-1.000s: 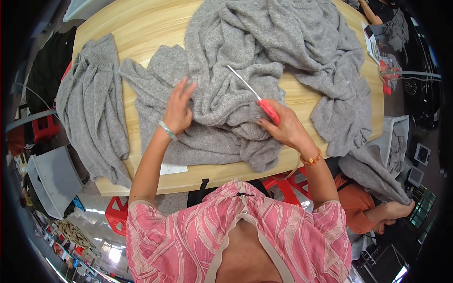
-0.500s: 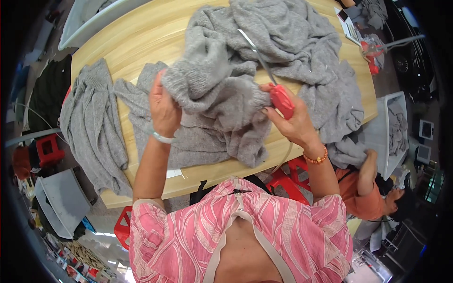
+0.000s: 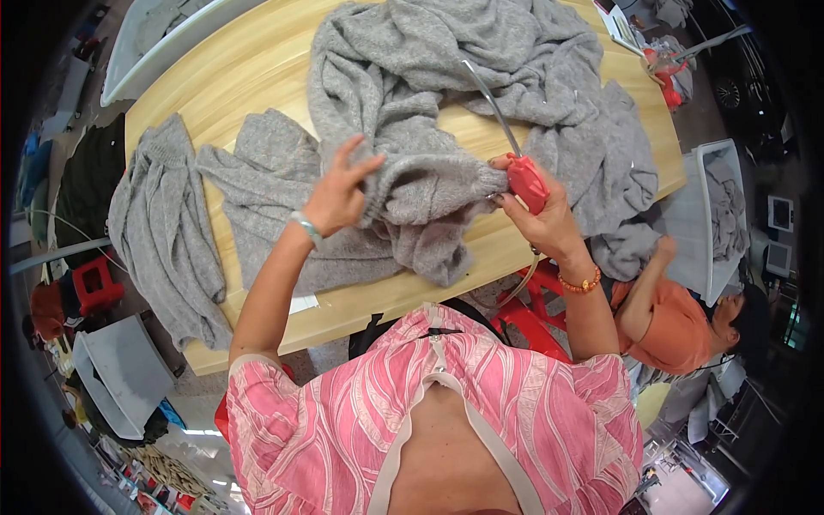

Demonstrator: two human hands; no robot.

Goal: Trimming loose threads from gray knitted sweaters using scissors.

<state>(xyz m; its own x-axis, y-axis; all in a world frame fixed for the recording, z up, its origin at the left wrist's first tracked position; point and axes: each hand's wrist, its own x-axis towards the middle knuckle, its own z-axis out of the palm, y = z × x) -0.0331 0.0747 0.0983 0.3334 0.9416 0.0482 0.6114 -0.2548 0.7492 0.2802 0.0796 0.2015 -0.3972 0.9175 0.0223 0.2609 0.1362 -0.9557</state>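
Observation:
My right hand (image 3: 549, 221) grips a red air blow gun (image 3: 527, 183) with a long, bent metal nozzle pointing away over the table. A hose drops from below that hand. Thumb and fingers also pinch the ribbed cuff of a grey knitted sweater (image 3: 429, 184), which lies bunched before me. My left hand (image 3: 339, 193) is open, fingers spread, at the left side of this sweater; whether it touches the knit is unclear. Beyond lies a large heap of grey knitwear (image 3: 506, 51). Another grey knit piece (image 3: 266, 184) lies left of my left hand.
A folded grey knit (image 3: 167, 223) hangs over the left edge of the wooden table (image 3: 232, 86). Pale bins stand at the far left (image 3: 142, 51) and right (image 3: 699, 232). Red stools (image 3: 532, 322) are beneath the near edge. A person in orange (image 3: 669, 322) handles grey knitwear at right.
My left hand has let go of the gathered knit and opened, moving right and slightly nearer. The sweater has dropped lower. My right hand has shifted slightly right, still holding gun and cuff.

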